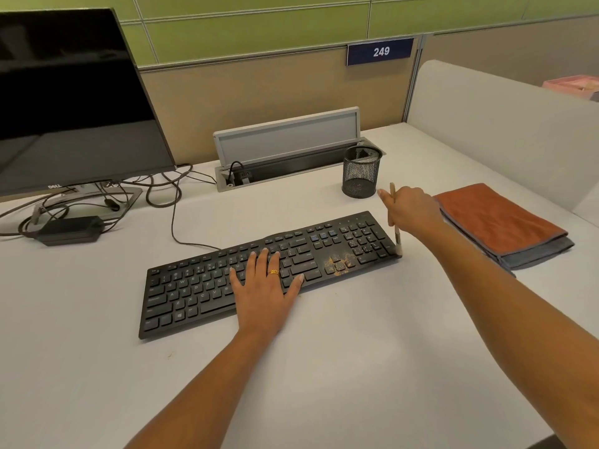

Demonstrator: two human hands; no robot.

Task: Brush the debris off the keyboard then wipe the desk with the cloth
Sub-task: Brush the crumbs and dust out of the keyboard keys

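Debris point(338, 264) is still sitting on the keyboard point(207, 286); left hand point(264, 286) is pressing flat, right hand point(410, 209) is gripping the brush point(396, 236), cloth point(499, 222) is lying folded, untouched

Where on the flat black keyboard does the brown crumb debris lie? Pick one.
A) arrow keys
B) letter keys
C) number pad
A: the brown crumb debris lies on the arrow keys of the flat black keyboard, between the left hand and the thin brush.
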